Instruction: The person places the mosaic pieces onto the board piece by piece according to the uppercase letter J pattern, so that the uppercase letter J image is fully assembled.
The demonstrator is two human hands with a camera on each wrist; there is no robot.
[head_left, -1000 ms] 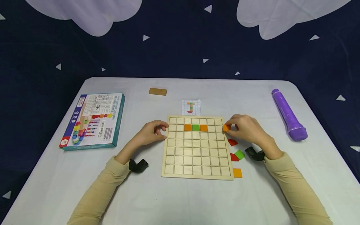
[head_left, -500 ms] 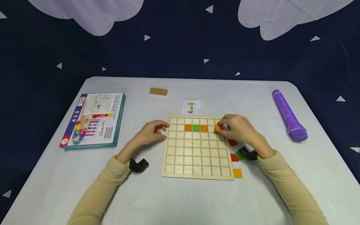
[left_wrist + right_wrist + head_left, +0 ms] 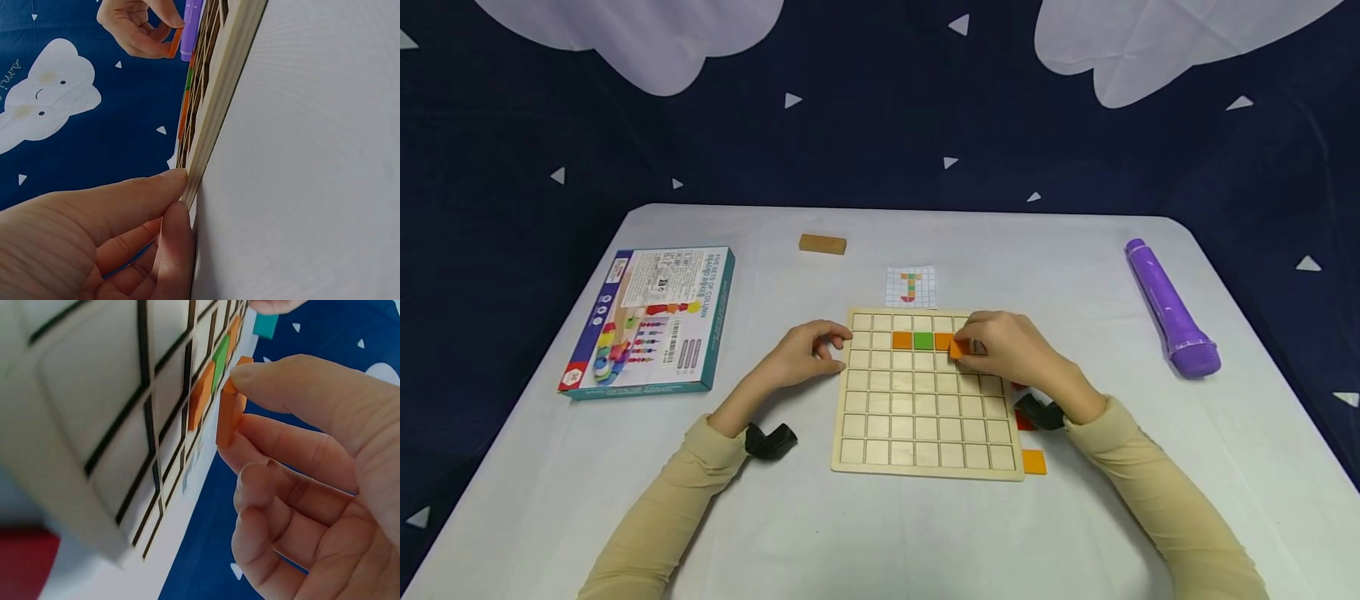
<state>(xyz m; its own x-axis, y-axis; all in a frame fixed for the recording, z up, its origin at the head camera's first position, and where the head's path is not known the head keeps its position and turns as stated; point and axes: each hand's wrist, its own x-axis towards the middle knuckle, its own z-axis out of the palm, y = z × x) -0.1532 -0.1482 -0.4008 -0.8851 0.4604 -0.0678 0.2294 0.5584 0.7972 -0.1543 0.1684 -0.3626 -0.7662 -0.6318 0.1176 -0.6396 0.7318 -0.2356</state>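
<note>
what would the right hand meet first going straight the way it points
Probably the nearest placed orange tile, but the right hand pinches a square that looks lifted off the board and might clear it.

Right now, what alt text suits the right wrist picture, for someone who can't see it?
A right hand pinches a flat orange tile over a pale wooden grid board. On the board, a green square tile sits between two orange square tiles.

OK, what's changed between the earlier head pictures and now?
The right hand, pinching the same orange tile throughout, moved left over the board towards the row of three tiles. Nothing was let go. The left hand and the row stayed put.
</note>
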